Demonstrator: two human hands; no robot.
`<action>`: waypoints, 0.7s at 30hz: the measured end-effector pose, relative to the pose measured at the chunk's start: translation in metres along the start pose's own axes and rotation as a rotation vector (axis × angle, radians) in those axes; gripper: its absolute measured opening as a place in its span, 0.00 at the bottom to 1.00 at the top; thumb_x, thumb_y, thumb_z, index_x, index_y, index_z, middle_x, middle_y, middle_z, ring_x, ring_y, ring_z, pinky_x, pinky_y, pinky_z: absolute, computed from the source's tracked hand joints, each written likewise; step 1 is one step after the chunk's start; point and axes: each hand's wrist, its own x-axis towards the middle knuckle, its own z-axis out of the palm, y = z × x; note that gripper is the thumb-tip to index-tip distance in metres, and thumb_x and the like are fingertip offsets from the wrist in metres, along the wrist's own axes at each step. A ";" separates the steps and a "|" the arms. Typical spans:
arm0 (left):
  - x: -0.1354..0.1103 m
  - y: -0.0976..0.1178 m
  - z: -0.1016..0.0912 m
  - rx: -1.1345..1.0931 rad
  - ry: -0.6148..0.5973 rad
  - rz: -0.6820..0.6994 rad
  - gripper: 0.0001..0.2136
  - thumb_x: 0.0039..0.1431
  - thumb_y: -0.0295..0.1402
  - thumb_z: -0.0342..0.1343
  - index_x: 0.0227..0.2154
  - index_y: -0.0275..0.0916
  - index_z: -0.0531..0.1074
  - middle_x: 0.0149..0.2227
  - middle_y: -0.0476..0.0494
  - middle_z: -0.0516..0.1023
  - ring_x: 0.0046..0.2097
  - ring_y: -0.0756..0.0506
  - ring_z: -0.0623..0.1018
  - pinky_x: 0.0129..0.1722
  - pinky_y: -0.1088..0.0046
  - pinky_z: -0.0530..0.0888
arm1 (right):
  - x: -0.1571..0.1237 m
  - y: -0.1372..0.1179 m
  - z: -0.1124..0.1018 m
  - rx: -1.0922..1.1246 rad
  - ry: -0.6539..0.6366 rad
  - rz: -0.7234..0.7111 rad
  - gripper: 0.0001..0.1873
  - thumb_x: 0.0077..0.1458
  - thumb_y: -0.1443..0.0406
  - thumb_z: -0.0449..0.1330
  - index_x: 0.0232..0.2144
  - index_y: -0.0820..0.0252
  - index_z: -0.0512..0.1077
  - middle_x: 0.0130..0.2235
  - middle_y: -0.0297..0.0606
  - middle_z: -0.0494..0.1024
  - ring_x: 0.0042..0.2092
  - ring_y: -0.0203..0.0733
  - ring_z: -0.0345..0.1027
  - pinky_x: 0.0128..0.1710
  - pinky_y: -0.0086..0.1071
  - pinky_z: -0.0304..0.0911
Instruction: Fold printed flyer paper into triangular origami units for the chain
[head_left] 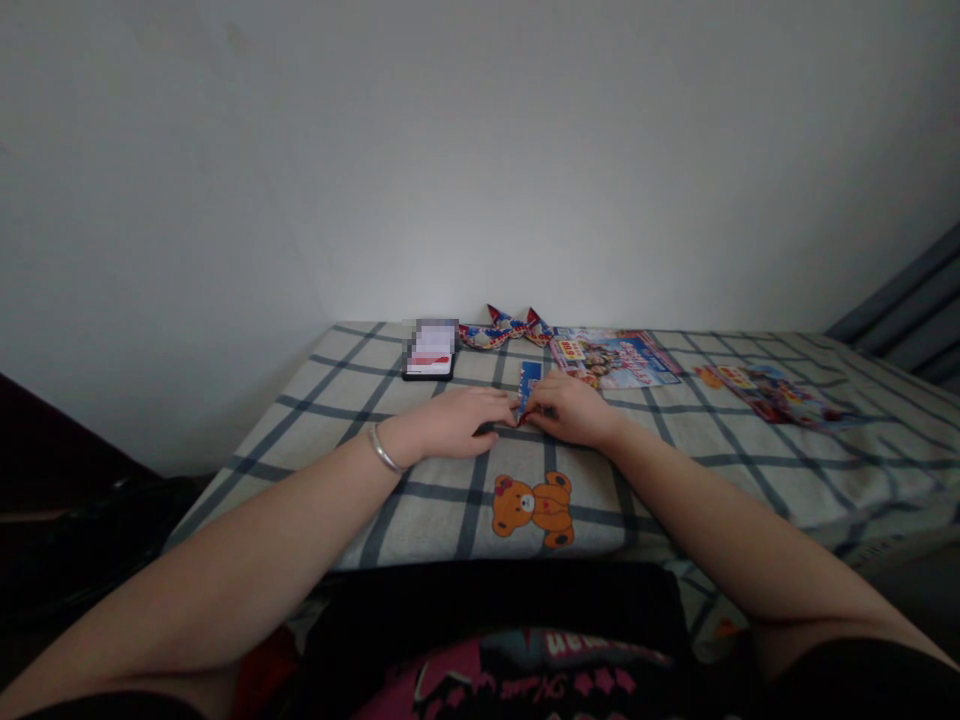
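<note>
A small piece of folded printed paper (530,376), blue with red and white, lies on the checked cloth (450,510) between my two hands. My right hand (574,408) pinches its lower end, where a dark red fold shows at the fingertips. From the other side my left hand (457,420), a silver bangle at the wrist, reaches in with fingers stretched out and thumb apart. Its fingertips touch or nearly touch the paper's lower left edge. The right fingers cover part of the paper.
A phone (430,362) with a lit screen lies behind my left hand. Folded printed paper shapes (510,328) stand near the wall (480,160). Two colourful printed sheets, one nearer (630,358) and one farther right (784,395), lie to the right.
</note>
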 end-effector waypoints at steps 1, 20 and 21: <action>0.000 0.000 0.000 -0.009 0.001 -0.001 0.14 0.56 0.25 0.54 0.45 0.40 0.73 0.51 0.43 0.76 0.56 0.42 0.72 0.59 0.62 0.67 | 0.000 0.000 0.001 0.005 0.000 -0.003 0.04 0.57 0.67 0.61 0.32 0.57 0.77 0.34 0.38 0.78 0.39 0.42 0.69 0.42 0.36 0.60; 0.000 0.004 0.003 0.094 -0.021 -0.041 0.17 0.60 0.31 0.54 0.53 0.43 0.71 0.56 0.41 0.71 0.55 0.42 0.72 0.57 0.62 0.68 | 0.005 0.010 0.016 0.024 0.050 0.173 0.03 0.52 0.66 0.64 0.28 0.59 0.74 0.30 0.36 0.75 0.35 0.41 0.66 0.40 0.34 0.57; 0.000 0.005 0.004 0.111 -0.021 -0.062 0.17 0.61 0.32 0.54 0.53 0.44 0.70 0.57 0.41 0.70 0.55 0.42 0.72 0.56 0.62 0.69 | 0.005 0.009 0.015 0.019 0.052 0.170 0.03 0.52 0.66 0.64 0.29 0.58 0.74 0.31 0.36 0.76 0.37 0.41 0.66 0.41 0.35 0.57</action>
